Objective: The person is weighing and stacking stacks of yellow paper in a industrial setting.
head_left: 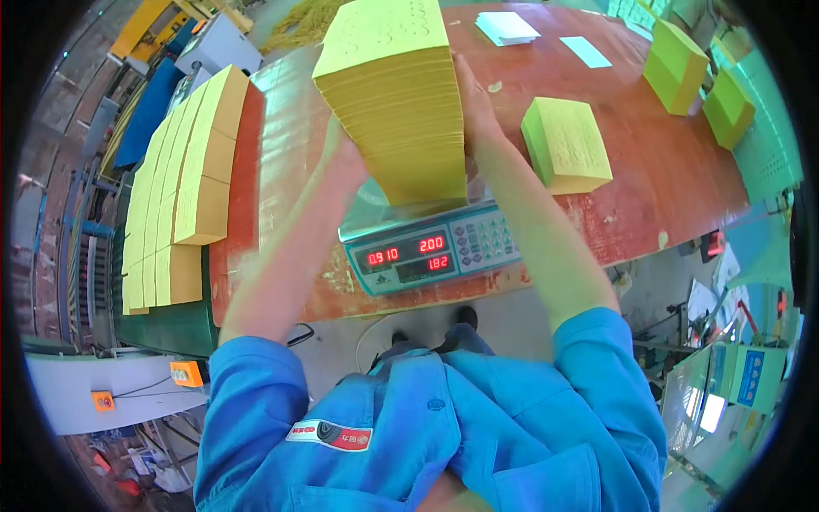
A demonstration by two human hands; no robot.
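A tall stack of yellow paper sheets (401,111) stands over the pan of a digital weighing scale (431,256). Its top sheet has rows of small marks, and its sides show many thin layers. My left hand (343,152) grips the stack's left side, the fingers mostly hidden behind it. On the right side my right hand (474,98) lies against the paper, with its fingertips out of sight. Red digits glow on the scale's front panel, beside a keypad. Whether the stack's base rests fully on the pan I cannot tell.
Right of the scale sits a shorter yellow paper stack (570,147) on the red table (657,188). Two yellow blocks (676,68) stand at the far right. White sheets (507,28) lie at the back. Several yellow stacks (203,183) line the left, beside machinery.
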